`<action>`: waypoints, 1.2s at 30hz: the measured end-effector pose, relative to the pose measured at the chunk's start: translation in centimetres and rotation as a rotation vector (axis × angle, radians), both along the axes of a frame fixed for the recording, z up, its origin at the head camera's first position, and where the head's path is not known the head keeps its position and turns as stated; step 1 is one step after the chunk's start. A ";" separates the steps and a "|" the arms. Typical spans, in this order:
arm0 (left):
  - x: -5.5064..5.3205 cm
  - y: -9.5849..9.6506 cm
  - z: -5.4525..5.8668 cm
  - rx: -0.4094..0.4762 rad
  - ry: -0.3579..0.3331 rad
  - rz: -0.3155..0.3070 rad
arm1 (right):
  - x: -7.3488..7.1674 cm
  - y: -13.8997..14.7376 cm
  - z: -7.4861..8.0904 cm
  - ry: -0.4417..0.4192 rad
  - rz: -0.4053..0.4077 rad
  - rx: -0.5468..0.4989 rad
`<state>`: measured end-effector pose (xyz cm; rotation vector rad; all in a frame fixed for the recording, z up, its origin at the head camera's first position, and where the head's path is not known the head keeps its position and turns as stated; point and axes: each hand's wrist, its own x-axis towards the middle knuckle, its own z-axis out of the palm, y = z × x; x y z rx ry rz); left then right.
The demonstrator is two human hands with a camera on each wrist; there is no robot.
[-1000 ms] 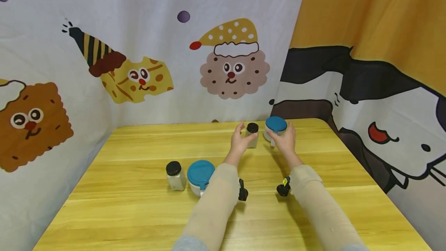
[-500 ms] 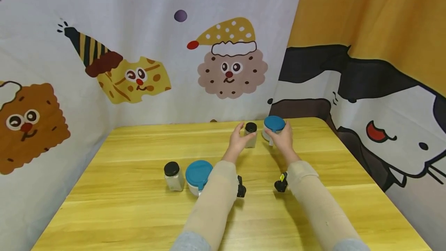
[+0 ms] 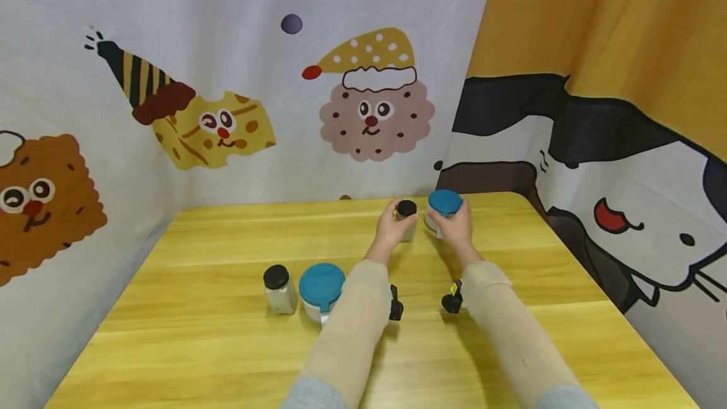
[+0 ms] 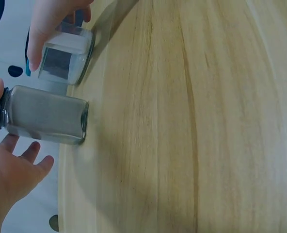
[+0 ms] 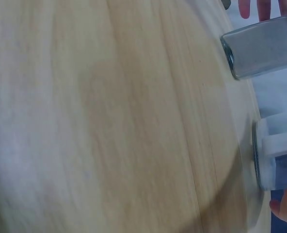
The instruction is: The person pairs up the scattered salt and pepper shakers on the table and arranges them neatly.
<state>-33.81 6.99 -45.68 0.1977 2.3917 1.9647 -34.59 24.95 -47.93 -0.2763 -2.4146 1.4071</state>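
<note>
At the back of the table stands a square clear jar with a black lid (image 3: 406, 207). My left hand (image 3: 389, 231) grips it near the top, thumb in front and fingers round the left side. In the left wrist view its grey-looking glass body (image 4: 46, 115) shows below the thumb. Just right of it is a round clear jar with a blue lid (image 3: 445, 201) and a white handle. My right hand (image 3: 457, 227) holds that one, thumb toward the front and fingers round the right side. Its glass base (image 5: 267, 155) appears at the table edge in the right wrist view.
Nearer on the left stand a second black-lidded jar (image 3: 280, 292) and a second blue-lidded jar (image 3: 321, 286), the latter partly behind my left sleeve. A printed cloth (image 3: 238, 11) hangs right behind the wooden table's (image 3: 199, 257) back edge.
My left hand's fingers have come in against the black-lidded jar. My right hand has drawn closer round the blue-lidded jar. Both jars stay in place while the head view shifts slightly.
</note>
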 end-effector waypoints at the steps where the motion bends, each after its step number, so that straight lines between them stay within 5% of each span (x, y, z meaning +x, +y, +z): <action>1: 0.0 0.1 0.1 0.000 0.001 0.001 | 0.0 -0.1 0.0 -0.002 -0.004 -0.011; 36: 0.2 0.2 0.1 0.063 0.041 0.067 | -0.4 -1.3 0.1 0.013 -0.112 -0.111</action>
